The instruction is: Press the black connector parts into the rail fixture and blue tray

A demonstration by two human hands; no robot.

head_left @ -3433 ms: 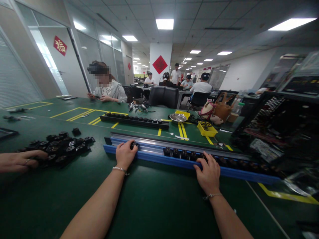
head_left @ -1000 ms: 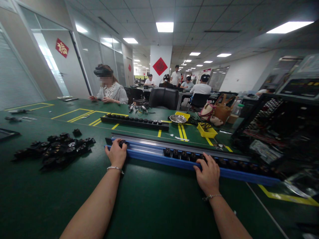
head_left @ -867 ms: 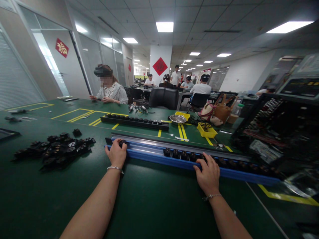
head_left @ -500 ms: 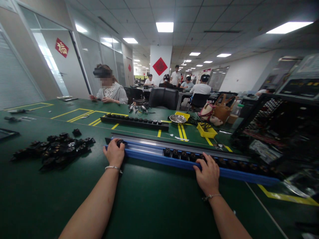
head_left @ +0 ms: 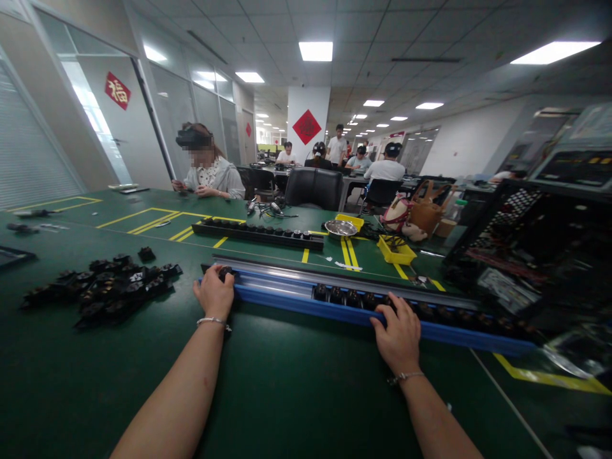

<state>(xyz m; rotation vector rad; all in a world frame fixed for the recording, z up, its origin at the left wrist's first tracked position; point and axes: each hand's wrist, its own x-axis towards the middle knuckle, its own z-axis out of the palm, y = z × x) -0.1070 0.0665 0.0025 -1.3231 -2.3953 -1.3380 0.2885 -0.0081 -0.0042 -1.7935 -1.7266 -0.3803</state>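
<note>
A long blue and grey rail (head_left: 287, 292) lies across the green table (head_left: 296, 382) in front of me. A row of several black socket modules (head_left: 349, 298) sits in its right half. My left hand (head_left: 213, 292) is at the rail's left end, fingers closed round a single black module (head_left: 224, 273) in the channel. My right hand (head_left: 400, 331) rests on the rail's blue front edge, fingers curled over it beside the seated modules.
A pile of loose black modules (head_left: 102, 288) lies to my left. A finished black strip (head_left: 258, 233), a metal bowl (head_left: 340, 227) and yellow trays (head_left: 396, 250) stand behind the rail. A black crate (head_left: 535, 255) is at the right. A person (head_left: 208, 171) sits across the table.
My left hand has slid the single black module leftward along the rail to its left end. Another person's hand at the loose pile has gone. My right hand has stayed put.
</note>
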